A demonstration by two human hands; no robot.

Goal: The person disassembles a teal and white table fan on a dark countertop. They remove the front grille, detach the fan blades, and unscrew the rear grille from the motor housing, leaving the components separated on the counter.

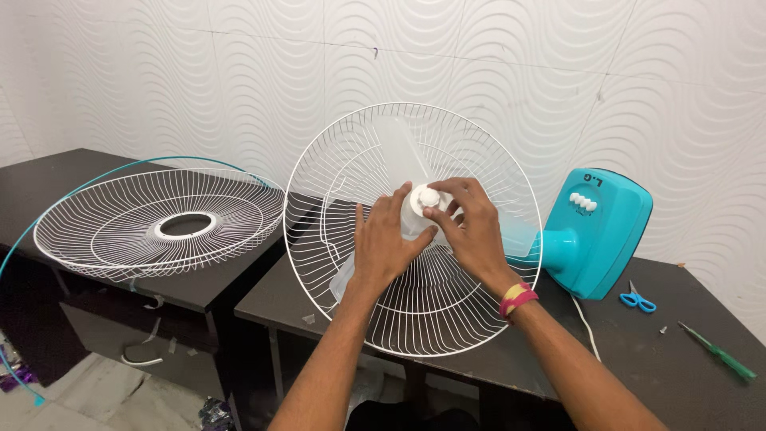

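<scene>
A table fan lies on its side on a dark table (638, 343), its white wire rear guard (415, 319) facing me. Clear translucent blades (399, 152) sit inside the guard. My left hand (383, 247) rests on the hub of the blades, fingers spread. My right hand (471, 223) pinches the small white cap (429, 196) at the hub's centre. A red and yellow band is on my right wrist. The fan's turquoise base (598, 231) with white buttons stands to the right.
The white front guard (159, 223) with a turquoise rim band lies flat on a second dark table at left. Blue-handled scissors (637, 300), a small screw (662, 330) and a green screwdriver (722, 355) lie at right. A white cord (586, 327) trails off the table.
</scene>
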